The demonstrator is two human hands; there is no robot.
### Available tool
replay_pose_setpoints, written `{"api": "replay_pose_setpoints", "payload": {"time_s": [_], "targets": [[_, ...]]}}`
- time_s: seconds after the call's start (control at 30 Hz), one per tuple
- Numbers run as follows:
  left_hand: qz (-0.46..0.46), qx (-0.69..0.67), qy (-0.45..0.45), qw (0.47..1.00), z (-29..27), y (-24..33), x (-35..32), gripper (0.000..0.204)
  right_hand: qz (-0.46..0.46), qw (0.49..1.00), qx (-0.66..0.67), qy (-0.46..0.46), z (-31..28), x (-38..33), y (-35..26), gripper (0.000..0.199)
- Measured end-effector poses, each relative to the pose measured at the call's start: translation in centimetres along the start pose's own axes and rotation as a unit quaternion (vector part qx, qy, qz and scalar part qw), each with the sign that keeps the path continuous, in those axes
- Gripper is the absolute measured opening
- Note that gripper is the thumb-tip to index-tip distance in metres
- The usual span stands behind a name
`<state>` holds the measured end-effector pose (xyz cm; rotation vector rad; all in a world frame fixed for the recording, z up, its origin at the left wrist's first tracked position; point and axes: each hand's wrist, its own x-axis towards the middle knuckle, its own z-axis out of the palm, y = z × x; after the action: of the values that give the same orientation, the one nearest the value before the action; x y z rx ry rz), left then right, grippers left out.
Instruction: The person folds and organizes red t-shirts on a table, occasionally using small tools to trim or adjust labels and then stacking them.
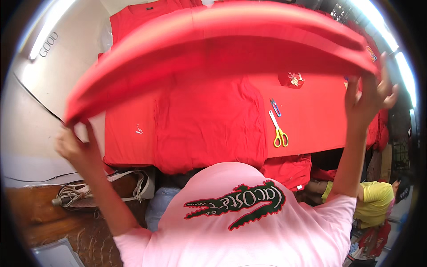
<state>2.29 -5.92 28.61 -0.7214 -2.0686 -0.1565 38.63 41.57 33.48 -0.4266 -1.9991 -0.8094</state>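
Note:
A long red cloth [209, 53], blurred by motion, stretches in an arc between my raised hands; it looks like a garment. My left hand [76, 144] pinches its lower left end. At the far right my right hand [371, 95] grips the other end, some of its fingers sticking out. A small coloured emblem [371, 54] shows near that end. Beneath the cloth, a red garment [209, 124] lies spread, slightly wrinkled, on the red-covered table [311, 127]. Scissors with yellow-green handles [279, 133] lie to its right, below blue thread snips [275, 107].
Another red shirt [149, 18] lies at the far left. A red object with a pale flower-like pattern [293, 80] sits beyond the snips. A white scrap [139, 129] lies on the left. Coiled cable [75, 196] rests lower left. A person in yellow [373, 202] is at lower right.

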Motion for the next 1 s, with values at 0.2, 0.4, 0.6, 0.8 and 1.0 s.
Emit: {"api": "replay_pose_setpoints", "payload": {"time_s": [0.2, 0.4, 0.6, 0.8, 1.0], "targets": [[-0.001, -0.094, -0.292, 0.952, 7.0, 6.2, -19.2, 0.037, 0.01, 0.958, 0.142, -0.247, 1.1, -17.6, -8.9, 0.006], [-0.001, -0.154, -0.36, 0.92, 10.2, 7.5, -31.2, 0.041, 0.075, 0.862, 0.246, -0.438, 0.1, -31.9, -17.9, 0.026], [-0.205, -0.27, -0.337, 0.879, 9.7, 7.1, -31.4, 0.045, 0.308, 0.76, 0.331, -0.467, 1.1, -33.0, -18.0, 0.017], [-0.218, -0.341, -0.385, 0.829, 13.5, 6.9, -27.7, 0.043, 0.534, 0.613, 0.445, -0.376, 7.8, -34.0, -19.5, 0.03], [-0.403, -0.311, -0.28, 0.814, 14.1, 3.6, -31.0, 0.018, 0.583, 0.498, 0.529, -0.364, 7.3, -35.0, -17.2, 0.024]]}}
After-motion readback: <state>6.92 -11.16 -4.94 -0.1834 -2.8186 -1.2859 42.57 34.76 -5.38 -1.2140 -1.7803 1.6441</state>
